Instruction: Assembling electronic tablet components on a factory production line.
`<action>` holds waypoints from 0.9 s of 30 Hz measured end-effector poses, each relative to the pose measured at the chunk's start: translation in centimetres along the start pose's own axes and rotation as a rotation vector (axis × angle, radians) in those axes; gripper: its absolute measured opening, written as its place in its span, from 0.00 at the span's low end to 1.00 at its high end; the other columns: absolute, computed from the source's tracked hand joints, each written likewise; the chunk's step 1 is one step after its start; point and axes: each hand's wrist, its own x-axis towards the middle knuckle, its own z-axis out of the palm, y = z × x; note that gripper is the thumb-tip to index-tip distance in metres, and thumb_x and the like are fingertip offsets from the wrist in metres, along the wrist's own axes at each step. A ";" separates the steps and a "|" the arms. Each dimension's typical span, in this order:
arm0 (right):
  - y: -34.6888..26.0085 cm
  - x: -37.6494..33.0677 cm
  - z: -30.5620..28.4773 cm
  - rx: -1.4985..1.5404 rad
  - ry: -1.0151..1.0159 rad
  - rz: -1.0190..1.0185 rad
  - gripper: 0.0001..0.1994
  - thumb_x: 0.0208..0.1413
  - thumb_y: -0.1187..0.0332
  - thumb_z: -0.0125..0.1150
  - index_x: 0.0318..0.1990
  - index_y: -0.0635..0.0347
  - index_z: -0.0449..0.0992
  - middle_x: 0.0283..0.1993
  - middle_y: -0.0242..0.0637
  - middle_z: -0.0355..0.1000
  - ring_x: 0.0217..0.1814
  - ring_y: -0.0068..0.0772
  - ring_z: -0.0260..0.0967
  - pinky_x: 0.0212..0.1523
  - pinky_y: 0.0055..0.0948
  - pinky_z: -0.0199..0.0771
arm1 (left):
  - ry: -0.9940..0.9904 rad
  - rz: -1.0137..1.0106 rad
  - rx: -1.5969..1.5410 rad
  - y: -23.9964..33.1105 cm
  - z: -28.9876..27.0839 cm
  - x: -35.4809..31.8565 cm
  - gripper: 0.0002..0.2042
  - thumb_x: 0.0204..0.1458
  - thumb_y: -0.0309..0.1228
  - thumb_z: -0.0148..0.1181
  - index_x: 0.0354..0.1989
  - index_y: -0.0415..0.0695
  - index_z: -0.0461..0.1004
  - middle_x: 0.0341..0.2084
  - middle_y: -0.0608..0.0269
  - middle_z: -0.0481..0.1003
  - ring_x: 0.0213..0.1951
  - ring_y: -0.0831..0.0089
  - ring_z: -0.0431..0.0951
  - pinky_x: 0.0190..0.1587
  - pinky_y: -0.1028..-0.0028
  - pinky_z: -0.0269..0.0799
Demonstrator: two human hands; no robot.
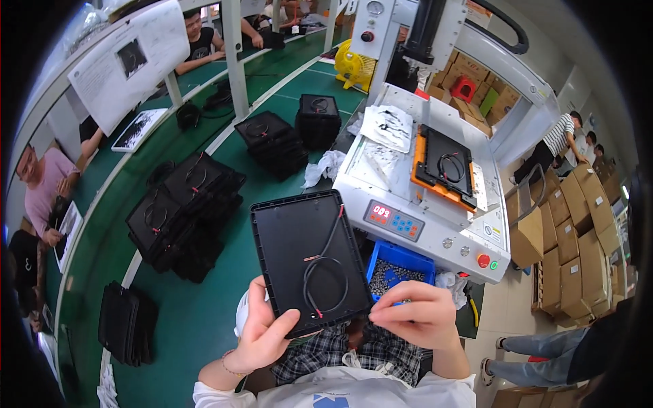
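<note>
My left hand (266, 331) grips the lower left corner of a black rectangular plastic housing (289, 251), thumb on top. The housing is tilted in front of me, with a raised rim and a coiled black cable (326, 279) with red ends lying inside. My right hand (418, 316) is closed in a pinch at the housing's lower right corner; whatever its fingertips hold is too small to make out. Just beyond that hand stands a blue bin (373, 270) of small metal parts. A similar black housing (445, 162) with a cable sits in an orange fixture (420, 155) on the white machine.
The white bench machine (401, 234) has a control panel and a red button. Stacks of black housings (194, 178), (272, 146), (126, 323) stand on the green table (235, 282). Cartons (568, 231) fill the right side. A person (51, 173) sits across the line; another stands at lower right.
</note>
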 end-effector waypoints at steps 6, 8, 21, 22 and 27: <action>-0.3 1.1 2.6 -0.141 -0.124 0.004 0.12 0.39 0.74 0.71 0.35 0.57 0.80 0.32 0.31 0.73 0.31 0.27 0.70 0.30 0.24 0.69 | -0.113 0.042 0.059 -0.1 -0.6 0.0 0.23 0.55 0.15 0.40 0.57 0.37 0.41 0.57 0.46 0.57 0.59 0.69 0.60 0.61 0.69 0.54; -0.2 1.5 2.9 -0.169 -0.144 -0.004 0.11 0.38 0.73 0.72 0.33 0.55 0.82 0.30 0.29 0.73 0.31 0.26 0.70 0.30 0.24 0.65 | -0.145 0.054 0.046 -0.1 -0.8 0.0 0.23 0.56 0.15 0.40 0.57 0.37 0.40 0.57 0.46 0.57 0.59 0.69 0.61 0.61 0.69 0.54; -0.6 2.0 3.5 -0.260 -0.173 -0.005 0.12 0.38 0.70 0.72 0.34 0.53 0.81 0.32 0.25 0.72 0.30 0.24 0.67 0.31 0.24 0.61 | -0.183 0.142 0.090 -0.1 -1.4 -0.1 0.23 0.56 0.16 0.41 0.57 0.35 0.40 0.60 0.44 0.52 0.61 0.66 0.55 0.63 0.66 0.49; -0.7 2.1 3.5 -0.281 -0.175 -0.015 0.12 0.38 0.70 0.72 0.34 0.53 0.81 0.32 0.25 0.72 0.30 0.24 0.67 0.31 0.24 0.61 | -0.181 0.144 0.088 -0.2 -1.4 -0.1 0.23 0.56 0.16 0.41 0.57 0.35 0.40 0.60 0.44 0.52 0.61 0.66 0.55 0.63 0.66 0.49; -1.5 2.3 3.7 -0.396 -0.163 -0.108 0.12 0.38 0.70 0.72 0.34 0.54 0.80 0.32 0.24 0.71 0.31 0.24 0.68 0.33 0.24 0.62 | -0.185 0.148 0.106 -0.3 -1.7 -0.1 0.23 0.56 0.16 0.41 0.57 0.36 0.40 0.60 0.45 0.52 0.62 0.66 0.55 0.63 0.66 0.49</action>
